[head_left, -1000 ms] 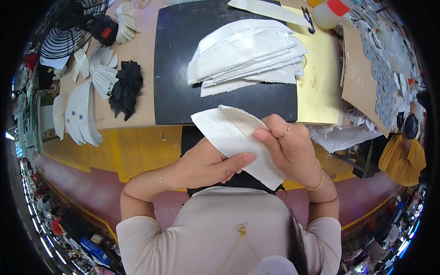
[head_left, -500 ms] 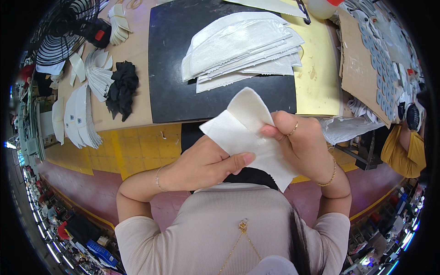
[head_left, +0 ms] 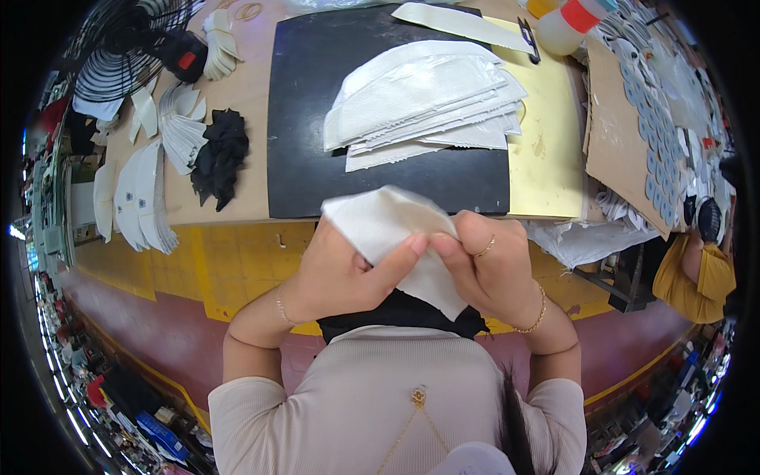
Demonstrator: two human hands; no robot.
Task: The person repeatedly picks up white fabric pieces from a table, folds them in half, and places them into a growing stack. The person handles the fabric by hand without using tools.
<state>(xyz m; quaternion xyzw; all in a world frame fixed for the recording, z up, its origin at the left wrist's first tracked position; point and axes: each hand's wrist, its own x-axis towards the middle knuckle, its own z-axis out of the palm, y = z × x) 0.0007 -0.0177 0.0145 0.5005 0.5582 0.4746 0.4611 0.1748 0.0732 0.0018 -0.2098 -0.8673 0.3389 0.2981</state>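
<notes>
White fabric piece held near body, just before worktop edge. Left hand and right hand both pinch its near edge. Looks light, soft, floppy; best gripped at edges, probably creases easily.

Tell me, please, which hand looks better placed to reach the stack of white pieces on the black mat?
Probably the right hand: it sits directly below the stack of white pieces on the black mat. The left hand, further left, also pinches the white fabric piece and could keep holding it.
</notes>
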